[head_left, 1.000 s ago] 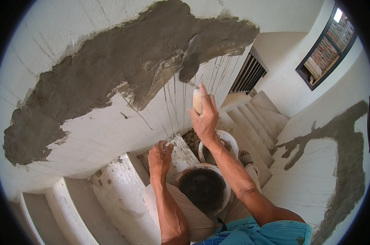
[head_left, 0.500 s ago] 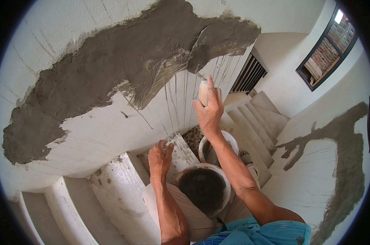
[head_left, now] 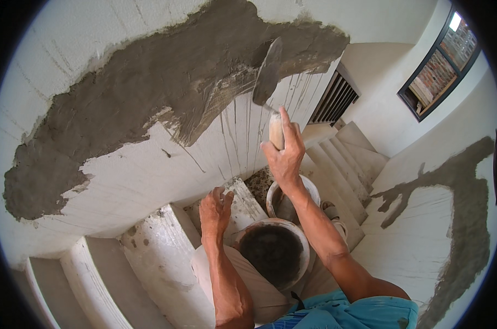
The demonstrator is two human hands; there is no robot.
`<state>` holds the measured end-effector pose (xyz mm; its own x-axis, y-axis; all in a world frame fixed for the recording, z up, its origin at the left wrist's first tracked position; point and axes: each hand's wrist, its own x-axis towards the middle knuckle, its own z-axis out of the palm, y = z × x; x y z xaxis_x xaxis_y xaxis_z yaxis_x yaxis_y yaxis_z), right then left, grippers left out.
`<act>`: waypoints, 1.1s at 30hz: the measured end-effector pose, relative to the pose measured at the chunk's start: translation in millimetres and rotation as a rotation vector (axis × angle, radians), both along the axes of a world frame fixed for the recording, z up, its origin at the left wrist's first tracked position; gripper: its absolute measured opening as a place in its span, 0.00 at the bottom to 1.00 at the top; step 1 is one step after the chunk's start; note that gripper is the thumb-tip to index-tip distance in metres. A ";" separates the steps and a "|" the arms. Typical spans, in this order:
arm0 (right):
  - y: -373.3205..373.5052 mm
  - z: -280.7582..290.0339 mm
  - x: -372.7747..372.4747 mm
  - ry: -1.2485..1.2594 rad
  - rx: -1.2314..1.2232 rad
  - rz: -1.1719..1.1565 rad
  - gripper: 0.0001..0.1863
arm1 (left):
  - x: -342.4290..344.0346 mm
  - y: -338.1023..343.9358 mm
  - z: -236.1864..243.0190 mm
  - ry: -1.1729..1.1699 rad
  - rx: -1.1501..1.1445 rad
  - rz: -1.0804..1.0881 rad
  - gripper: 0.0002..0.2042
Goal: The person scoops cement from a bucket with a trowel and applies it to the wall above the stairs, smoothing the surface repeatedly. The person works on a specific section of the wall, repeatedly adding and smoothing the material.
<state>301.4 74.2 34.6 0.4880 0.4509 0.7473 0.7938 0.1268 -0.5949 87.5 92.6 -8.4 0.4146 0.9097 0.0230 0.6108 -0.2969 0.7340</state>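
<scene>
Bucket (head_left: 306, 256), broad, pale-rimmed, dark mortar (head_left: 271, 251) inside; nearest. Left hand (head_left: 214, 213), fingers loosely curled, nothing in them that I can see, above a spattered step (head_left: 243, 204). Second bucket (head_left: 310, 190), just beyond the first. Right hand (head_left: 286, 159), closed around the handle of a trowel (head_left: 267, 77), forefinger extended. Trowel has moved right and upward over the mortar patch (head_left: 161, 71), blade now showing narrower; contact, I cannot tell. Stroke apparently concerns the patch's thin, streaked lower edge. Farthest: dark-framed window (head_left: 439, 66).
</scene>
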 end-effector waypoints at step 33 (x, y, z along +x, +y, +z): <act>10.7 -1.7 7.7 0.048 0.041 0.048 0.43 | -1.3 1.7 -0.2 0.013 -0.034 0.006 0.19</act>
